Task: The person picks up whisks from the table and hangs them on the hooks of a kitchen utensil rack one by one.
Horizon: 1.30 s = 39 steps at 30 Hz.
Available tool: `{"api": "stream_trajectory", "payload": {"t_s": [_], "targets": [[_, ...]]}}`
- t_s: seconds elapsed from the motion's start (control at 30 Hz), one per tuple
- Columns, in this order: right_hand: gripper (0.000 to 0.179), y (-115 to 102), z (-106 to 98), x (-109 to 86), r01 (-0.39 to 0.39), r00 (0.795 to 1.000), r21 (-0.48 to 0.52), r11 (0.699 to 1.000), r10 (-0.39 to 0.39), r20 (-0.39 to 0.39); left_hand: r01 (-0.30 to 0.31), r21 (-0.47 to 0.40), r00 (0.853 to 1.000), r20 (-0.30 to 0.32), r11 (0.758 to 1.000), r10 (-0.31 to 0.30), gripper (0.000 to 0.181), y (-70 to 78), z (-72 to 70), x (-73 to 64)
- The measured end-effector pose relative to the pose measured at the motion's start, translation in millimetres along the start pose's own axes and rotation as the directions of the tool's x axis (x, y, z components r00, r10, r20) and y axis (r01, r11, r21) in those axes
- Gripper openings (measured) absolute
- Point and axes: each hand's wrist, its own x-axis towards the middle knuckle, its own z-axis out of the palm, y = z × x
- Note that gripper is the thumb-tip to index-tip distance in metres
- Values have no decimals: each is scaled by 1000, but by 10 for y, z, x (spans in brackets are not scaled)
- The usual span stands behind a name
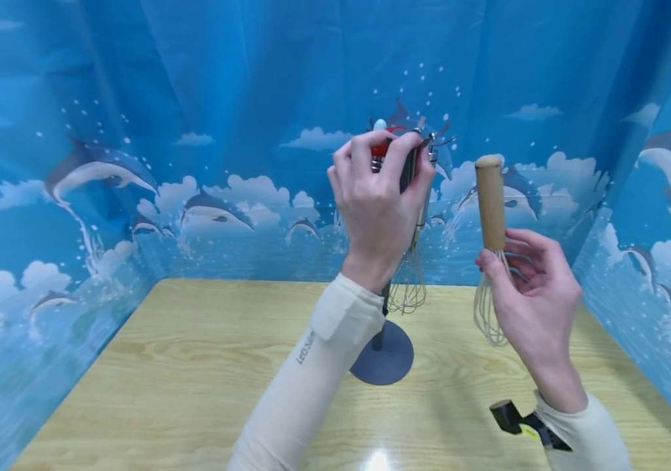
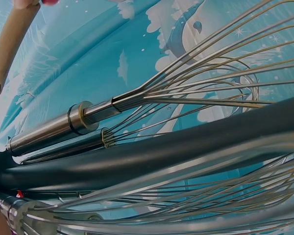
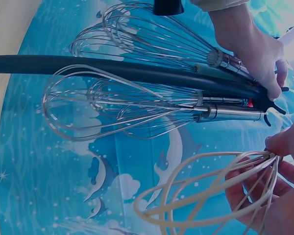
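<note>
My right hand (image 1: 538, 288) pinches a whisk (image 1: 490, 206) just below its wooden handle, with the handle upright and the pale wires hanging down. Left of it, my left hand (image 1: 379, 176) grips the top of a black whisk stand (image 1: 383, 360), its thumb against the post in the right wrist view. Several whisks hang from that stand around the pole (image 2: 161, 154), among them one with a steel handle (image 3: 235, 113). From the head, my left hand and wrist hide much of the pole and some whisks. The held whisk is apart from the stand.
The stand's round base rests on a light wooden table (image 1: 194, 366). Blue curtains (image 1: 241, 78) printed with dolphins and clouds enclose the back and both sides. A black camera (image 1: 506, 417) is strapped at my right wrist. Bare hooks (image 3: 268, 120) stick out at the stand's top.
</note>
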Motion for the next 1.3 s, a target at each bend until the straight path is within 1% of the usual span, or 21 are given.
{"api": "stream_trajectory", "payload": {"t_s": [0.27,0.5,0.8,1.07,1.3], "targets": [[38,-110,69,35,-2,1000,22,1000,2,-3,0,9,1000,0,1000,0,25,-9,-11,-15],[37,-174,136,67,3,1000,27,1000,-2,-9,4,-2,1000,11,1000,-4,26,-15,-24,-17],[37,-214,212,97,7,1000,38,999,-7,-12,2,-16,1000,14,1000,-2,26,-7,-26,-11],[37,-260,281,165,23,1000,43,999,-22,-21,-3,-21,1000,12,1000,3,26,-6,-29,-4],[38,-270,315,192,8,1000,51,999,-6,-30,-9,-16,1000,8,1000,10,26,-1,-32,5]]}}
